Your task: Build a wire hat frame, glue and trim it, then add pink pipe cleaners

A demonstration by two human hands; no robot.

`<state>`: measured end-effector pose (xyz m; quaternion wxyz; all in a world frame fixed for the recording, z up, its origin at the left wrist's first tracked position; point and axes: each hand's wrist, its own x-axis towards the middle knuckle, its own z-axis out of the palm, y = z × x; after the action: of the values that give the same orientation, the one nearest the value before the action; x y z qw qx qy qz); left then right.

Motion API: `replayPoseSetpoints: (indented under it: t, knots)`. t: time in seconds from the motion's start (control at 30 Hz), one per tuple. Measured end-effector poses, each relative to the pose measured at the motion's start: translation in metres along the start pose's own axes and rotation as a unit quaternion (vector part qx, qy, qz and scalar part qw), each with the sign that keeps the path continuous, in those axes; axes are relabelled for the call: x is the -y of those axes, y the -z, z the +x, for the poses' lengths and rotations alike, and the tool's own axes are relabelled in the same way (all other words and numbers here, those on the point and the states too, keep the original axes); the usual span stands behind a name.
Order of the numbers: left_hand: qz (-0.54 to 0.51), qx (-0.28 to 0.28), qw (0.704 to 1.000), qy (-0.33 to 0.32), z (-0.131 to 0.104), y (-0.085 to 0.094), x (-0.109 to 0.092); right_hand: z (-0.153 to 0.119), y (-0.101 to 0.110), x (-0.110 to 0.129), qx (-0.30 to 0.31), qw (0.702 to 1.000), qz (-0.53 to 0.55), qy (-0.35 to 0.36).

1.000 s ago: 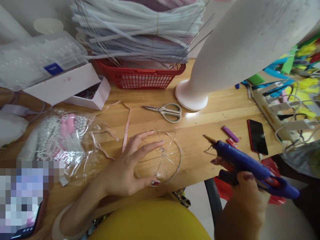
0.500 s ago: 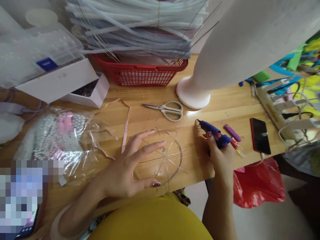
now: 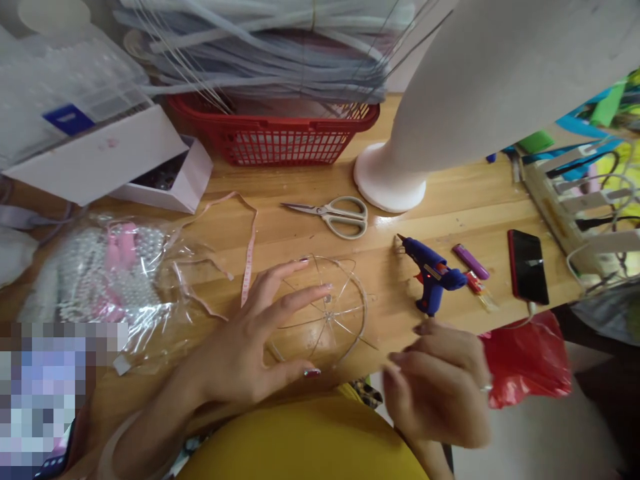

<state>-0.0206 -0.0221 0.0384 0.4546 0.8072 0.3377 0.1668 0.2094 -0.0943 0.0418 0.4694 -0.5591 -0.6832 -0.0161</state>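
Note:
My left hand (image 3: 250,333) lies over the left side of a round wire frame (image 3: 364,320), fingers and thumb spread apart. Thin wire spokes cross at the frame's middle, where one fingertip rests. At the front edge of the table, my right hand (image 3: 443,383) is blurred by motion, its fingers loosely bent, with nothing visible in them. Just beyond it a blue glue gun (image 3: 431,267) stands on the table, nozzle pointing left and a small red light showing. Beige-handled scissors (image 3: 345,217) lie beyond the frame.
A pink tape measure (image 3: 249,267) and a bag of pearl beads (image 3: 115,280) lie left. At the back stand a red basket (image 3: 290,143) and a white pedestal form (image 3: 390,180). A purple lighter (image 3: 471,261), a phone (image 3: 529,267) and a power strip (image 3: 555,213) are right.
My right hand has let go of the glue gun and drawn back toward me, leaving it on the table. My left hand stays over the wire frame. The view has shifted slightly.

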Motion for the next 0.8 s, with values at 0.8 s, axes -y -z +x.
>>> replayPoseSetpoints:
  t: [0.8]
  knots:
    - [0.007, 0.0, 1.0, -0.003, 0.002, -0.002, -0.003, 0.01, -0.02, 0.015, 0.086, 0.994, 0.074, 0.011]
